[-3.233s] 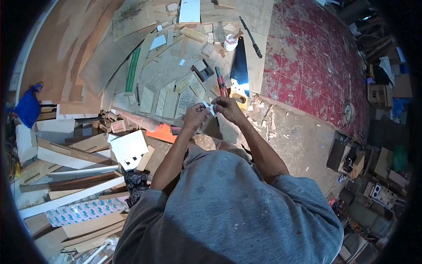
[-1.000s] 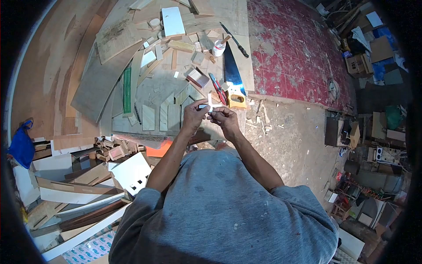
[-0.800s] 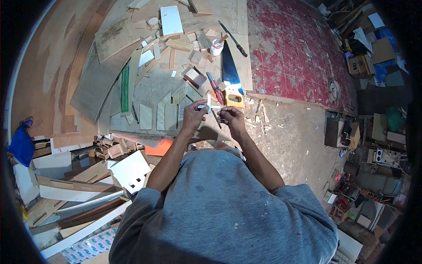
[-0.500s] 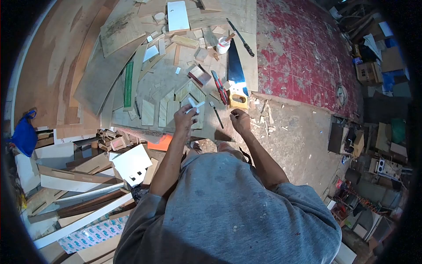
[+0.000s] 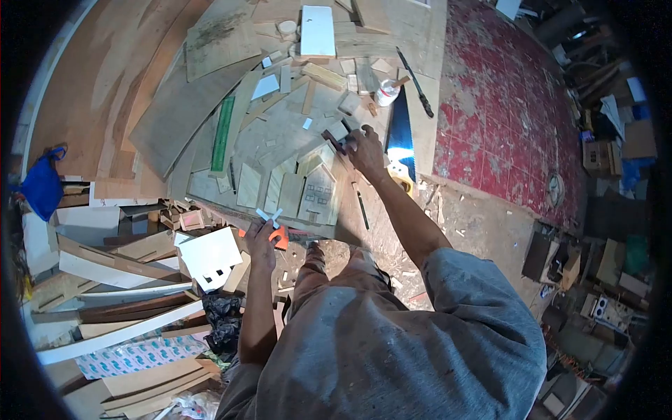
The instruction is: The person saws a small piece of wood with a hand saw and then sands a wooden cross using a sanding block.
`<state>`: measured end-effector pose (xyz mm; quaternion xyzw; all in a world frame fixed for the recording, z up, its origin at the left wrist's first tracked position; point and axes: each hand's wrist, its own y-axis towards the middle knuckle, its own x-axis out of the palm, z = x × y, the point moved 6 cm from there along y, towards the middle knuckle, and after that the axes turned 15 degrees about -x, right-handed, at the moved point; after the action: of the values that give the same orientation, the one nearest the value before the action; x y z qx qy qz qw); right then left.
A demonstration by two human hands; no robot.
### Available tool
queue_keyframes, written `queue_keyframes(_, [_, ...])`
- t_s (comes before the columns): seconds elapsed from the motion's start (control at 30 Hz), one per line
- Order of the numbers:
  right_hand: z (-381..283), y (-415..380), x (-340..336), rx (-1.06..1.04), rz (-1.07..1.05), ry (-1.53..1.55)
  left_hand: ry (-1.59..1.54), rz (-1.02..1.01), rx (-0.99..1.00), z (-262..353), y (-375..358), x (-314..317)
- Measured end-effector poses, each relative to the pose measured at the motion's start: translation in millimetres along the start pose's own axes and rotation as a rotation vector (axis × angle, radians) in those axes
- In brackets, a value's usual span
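Note:
My left hand (image 5: 260, 243) pinches a small white cross-shaped piece (image 5: 269, 216) just off the bench's near edge. My right hand (image 5: 366, 152) is stretched over the bench, its curled fingers at a small dark-brown wooden piece (image 5: 332, 141); the fingers partly cover it. Close by lies a handsaw (image 5: 401, 133) with a yellow handle. Between my hands is a house-shaped wooden panel (image 5: 317, 194) with windows marked on it. A dark pen-like stick (image 5: 360, 206) lies to its right.
Wood offcuts, a white board (image 5: 318, 31), a white tub (image 5: 386, 93) and a long dark blade tool (image 5: 416, 82) lie farther back. A green strip (image 5: 222, 134) is at left. Stacked boards and a white panel with cutouts (image 5: 211, 257) are at lower left.
My left hand has drawn back toward me and left with the white cross-shaped piece. My right hand has reached forward to the brown wooden piece. The view has shifted slightly.

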<state>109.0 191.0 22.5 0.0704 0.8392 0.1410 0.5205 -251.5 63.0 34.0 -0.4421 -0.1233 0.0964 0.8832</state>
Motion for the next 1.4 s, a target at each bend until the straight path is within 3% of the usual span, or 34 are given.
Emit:
queue_keyframes(0.17, [-9.8, 43.9, 40.3, 0.142, -0.29, -0.119, -0.088, -0.037, 0.051, -0.7, -4.9, 3.1])
queue_keyframes(0.53, [-0.5, 66.9, 64.1, 0.295, -0.434, -0.054, -0.133, -0.158, 0.122, 65.0, -22.5, 59.2])
queue_keyframes(0.63, [9.1, 70.1, 81.5, 0.263, -0.366, -0.194, -0.139, -0.19, 0.138, 74.1, -26.4, 68.2])
queue_keyframes(0.73, [9.0, 66.0, 73.5, 0.104, -0.302, -0.209, -0.141, -0.208, 0.128, 78.0, -27.5, 72.5])
queue_keyframes(0.8, [23.9, 66.9, 47.8, 0.228, -0.139, 0.019, -0.13, -0.21, 0.147, 81.4, -27.9, 75.5])
queue_keyframes(0.83, [25.9, 58.8, 20.9, 0.274, 0.052, 0.37, -0.121, -0.211, 0.164, 82.6, -28.5, 76.8])
queue_keyframes(0.87, [11.4, 51.0, -11.7, 0.386, 0.041, 0.627, -0.125, -0.218, 0.162, 82.9, -28.3, 79.0])
queue_keyframes(0.9, [-12.1, 37.6, -34.5, 0.398, 0.053, 0.987, -0.098, -0.217, 0.197, 84.6, -28.8, 83.1])
queue_keyframes(0.93, [-36.5, 19.2, -53.2, 0.413, 0.106, 1.152, -0.07, -0.225, 0.232, 86.1, -29.2, 91.3])
queue_keyframes(1.0, [-73.2, -26.0, -77.7, 0.433, 0.022, 1.057, -0.056, -0.287, 0.242, 92.3, -41.8, 114.9])
queue_keyframes(1.1, [-123.4, -60.1, -105.1, 0.423, 0.142, 1.231, 0.007, -0.392, 0.273, 94.1, -54.8, 152.9])
queue_keyframes(1.2, [-132.9, -65.4, -126.7, 0.403, 0.261, 1.315, 0.093, -0.5, 0.333, 97.6, -80.5, 190.9])
queue_keyframes(1.4, [-129.8, -73.3, -185.9, 0.212, 0.538, 1.145, 0.275, -0.561, 0.347, 96.1, -108.3, 233.8])
